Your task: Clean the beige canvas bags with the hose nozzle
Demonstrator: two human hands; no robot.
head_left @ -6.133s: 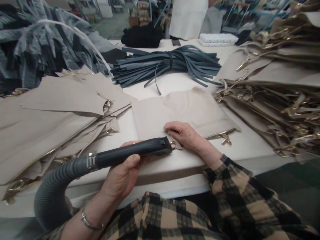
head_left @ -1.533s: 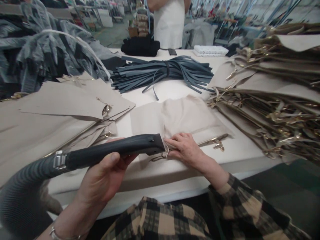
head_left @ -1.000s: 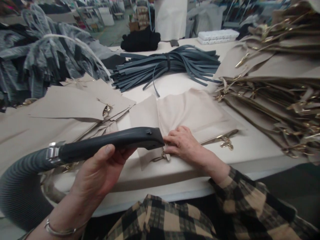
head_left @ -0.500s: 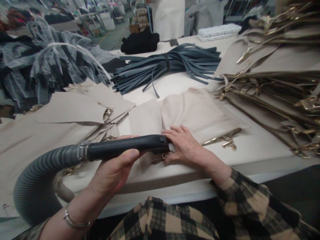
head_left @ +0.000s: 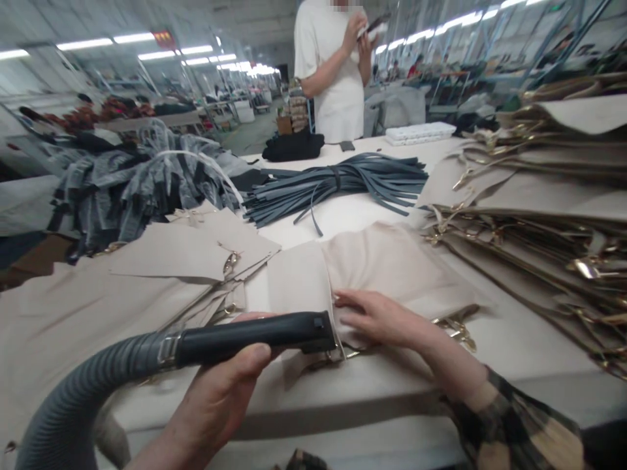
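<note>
A black nozzle (head_left: 255, 339) on a ribbed grey hose (head_left: 93, 378) is gripped in my left hand (head_left: 230, 385), thumb on its near side. Its tip meets the edge of a beige piece with a flat flap (head_left: 298, 277). My right hand (head_left: 375, 318) lies on the wrinkled part (head_left: 392, 261) of that piece, just right of the nozzle tip, fingers somewhat apart and holding nothing visible. A zip and gold clasp (head_left: 458, 333) show beyond my right wrist.
Beige pieces with gold clasps are piled at left (head_left: 166, 251) and stacked high at right (head_left: 548, 189). Behind lie a tied bundle of dark blue strips (head_left: 337, 186), plastic-wrapped straps (head_left: 161, 176) and a black cloth heap (head_left: 294, 147). A person in white (head_left: 337, 85) stands beyond the table.
The view has tilted up, showing more of the person and room. My right hand has moved off the nozzle tip, slightly to the right, and its fingers rest on the beige piece.
</note>
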